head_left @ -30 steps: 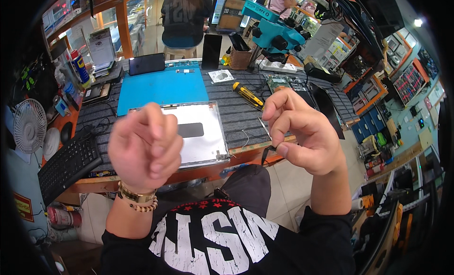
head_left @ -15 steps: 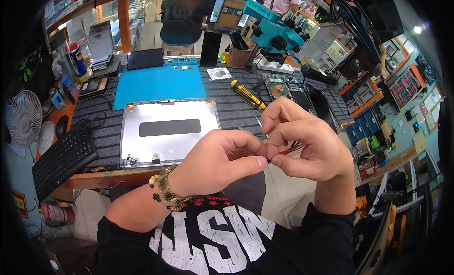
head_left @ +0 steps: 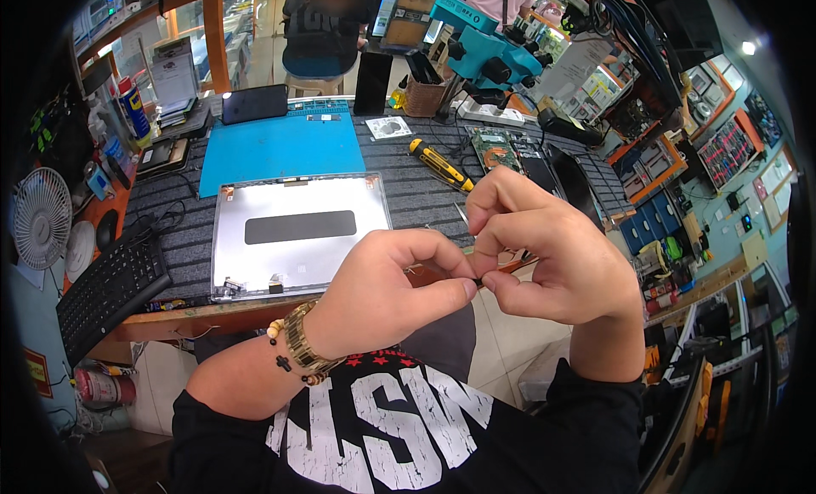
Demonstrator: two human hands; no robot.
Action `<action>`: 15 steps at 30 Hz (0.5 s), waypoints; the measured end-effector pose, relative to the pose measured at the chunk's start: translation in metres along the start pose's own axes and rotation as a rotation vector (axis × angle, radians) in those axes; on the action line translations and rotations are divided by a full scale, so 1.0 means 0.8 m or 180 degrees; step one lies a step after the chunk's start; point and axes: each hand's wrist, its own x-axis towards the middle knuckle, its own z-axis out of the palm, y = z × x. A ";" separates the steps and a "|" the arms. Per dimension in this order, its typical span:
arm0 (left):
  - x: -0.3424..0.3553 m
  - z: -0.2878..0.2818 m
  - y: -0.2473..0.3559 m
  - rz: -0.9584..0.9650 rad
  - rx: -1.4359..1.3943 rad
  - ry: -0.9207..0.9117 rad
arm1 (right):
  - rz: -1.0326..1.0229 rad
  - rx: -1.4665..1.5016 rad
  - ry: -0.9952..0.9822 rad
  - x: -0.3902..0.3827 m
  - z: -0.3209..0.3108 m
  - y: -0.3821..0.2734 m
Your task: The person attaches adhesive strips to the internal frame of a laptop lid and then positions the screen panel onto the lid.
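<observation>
My left hand (head_left: pixel 391 277) and my right hand (head_left: pixel 561 260) meet in front of my chest, thumbs and forefingers pinched. Between their fingertips a small dark piece (head_left: pixel 479 284) shows; it is too little to name. The other fingers of my right hand are curled. Beyond my left hand, a silver laptop lid panel (head_left: pixel 293 260) with a dark grey strip lies on the bench. Past my right hand lie a yellow and black screwdriver (head_left: pixel 440 165) and an opened laptop base with a green circuit board (head_left: pixel 497 152).
A blue work mat (head_left: pixel 280 150) lies behind the lid, with a dark phone (head_left: pixel 255 104) at its far edge. A teal microscope (head_left: pixel 493 56) stands at the back. Leftward are a black keyboard (head_left: pixel 115 282) and a white fan (head_left: pixel 42 218). A person (head_left: pixel 327 27) sits beyond the bench.
Both hands keep nearly the same pinched pose. Their fingertips have shifted slightly, and a bit more of the dark piece shows between them. The whole view has moved a little.
</observation>
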 end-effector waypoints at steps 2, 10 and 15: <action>-0.001 0.000 -0.002 -0.0011 -0.0110 0.0001 | -0.0003 0.0062 -0.0013 0.002 0.002 0.000; -0.006 0.004 -0.008 -0.0078 -0.0665 0.0206 | -0.0140 0.0269 0.0280 0.000 0.022 0.016; -0.005 0.009 -0.015 0.0360 -0.0573 0.0377 | -0.0146 0.0486 0.0471 0.000 0.034 0.027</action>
